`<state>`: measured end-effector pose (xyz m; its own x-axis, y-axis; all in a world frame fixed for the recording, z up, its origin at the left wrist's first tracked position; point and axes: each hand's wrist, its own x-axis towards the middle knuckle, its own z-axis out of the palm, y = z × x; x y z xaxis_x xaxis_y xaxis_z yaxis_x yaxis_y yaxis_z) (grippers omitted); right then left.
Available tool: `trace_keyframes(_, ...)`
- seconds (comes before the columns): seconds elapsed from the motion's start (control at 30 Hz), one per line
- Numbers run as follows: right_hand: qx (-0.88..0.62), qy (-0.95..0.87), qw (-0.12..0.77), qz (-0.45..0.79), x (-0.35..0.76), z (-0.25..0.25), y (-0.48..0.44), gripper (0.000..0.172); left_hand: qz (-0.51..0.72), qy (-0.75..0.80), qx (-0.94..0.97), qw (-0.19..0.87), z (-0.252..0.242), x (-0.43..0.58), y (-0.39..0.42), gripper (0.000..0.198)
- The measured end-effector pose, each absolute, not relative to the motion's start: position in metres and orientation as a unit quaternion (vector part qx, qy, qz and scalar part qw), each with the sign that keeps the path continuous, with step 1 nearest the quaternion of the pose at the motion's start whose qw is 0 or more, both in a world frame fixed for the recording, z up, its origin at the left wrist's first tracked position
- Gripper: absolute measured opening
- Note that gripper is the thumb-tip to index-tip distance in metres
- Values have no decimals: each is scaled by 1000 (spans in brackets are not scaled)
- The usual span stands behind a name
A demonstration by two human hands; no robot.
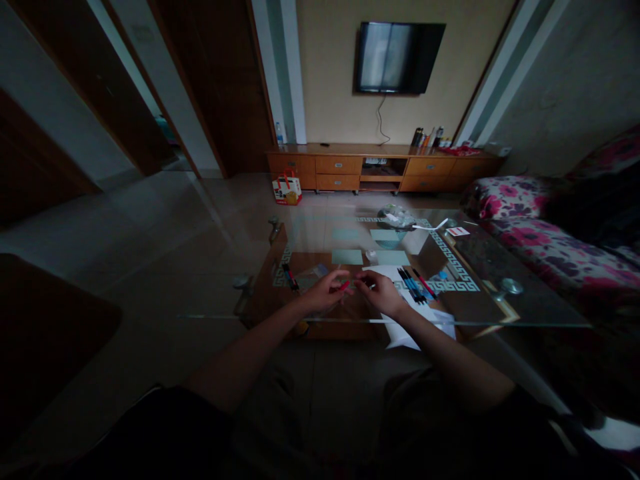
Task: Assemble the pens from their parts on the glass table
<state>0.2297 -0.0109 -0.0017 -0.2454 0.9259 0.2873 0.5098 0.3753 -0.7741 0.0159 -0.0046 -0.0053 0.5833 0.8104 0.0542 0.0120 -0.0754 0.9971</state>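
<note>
Glass tabletop [540, 308] spreads below our left hand [327, 290] and our right hand [379, 292], with 12 o'clock pointing away from us toward the television [395, 59]. Between the two hands, nearer the left, a small red piece [345, 285] sits at the left fingertips; we judge that hand to be closed on it, thumb against fingers. From the left hand the piece lies at 3 o'clock; from the right it lies at 9. Its visible length seems to slant from 8 o'clock to 2, so its far end leans toward the right fingertips, which are close by. The right thumb and fingers are drawn together, facing 9 o'clock; whether they pinch anything we cannot tell, since that spot is dim and small.

At 3 o'clock from our right hand, a row of pens [413, 287] lies on white paper [403, 337], most of their lengths running from 11 to 5. A smaller dark bunch [291, 277] lies at 9 o'clock from our left hand, slanted likewise, well apart from the red piece.
</note>
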Motion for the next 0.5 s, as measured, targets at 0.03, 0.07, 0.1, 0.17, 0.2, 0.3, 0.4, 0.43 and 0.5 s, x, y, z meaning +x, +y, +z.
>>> trace_keyframes(0.03, -478, -728, 382, 309, 227, -4, -11, 26, 322, 305, 653, 613, -4, 16, -6, 54)
trace_keyframes(0.07, -470, -716, 388, 341, 225, -5, -12, 27, 312, 299, 653, 622, -3, 16, -7, 58)
trace_keyframes(0.1, -462, -703, 394, 370, 223, -7, -12, 28, 303, 296, 652, 628, -3, 16, -7, 61)
trace_keyframes(0.17, -449, -672, 408, 425, 220, -8, -12, 29, 291, 297, 651, 635, -3, 17, -8, 65)
trace_keyframes(0.2, -444, -655, 413, 451, 219, -8, -12, 29, 287, 301, 649, 637, -4, 17, -8, 67)
trace_keyframes(0.3, -446, -599, 432, 506, 217, -6, -12, 26, 300, 327, 645, 623, -9, 18, -6, 66)
trace_keyframes(0.4, -481, -507, 467, 542, 220, -2, -11, 22, 347, 351, 646, 582, -14, 17, -1, 59)
trace_keyframes(0.43, -490, -477, 474, 554, 221, -1, -10, 21, 365, 357, 645, 569, -14, 16, 0, 57)
trace_keyframes(0.5, -495, -435, 480, 579, 222, -1, -10, 21, 395, 372, 636, 549, -14, 15, 3, 52)
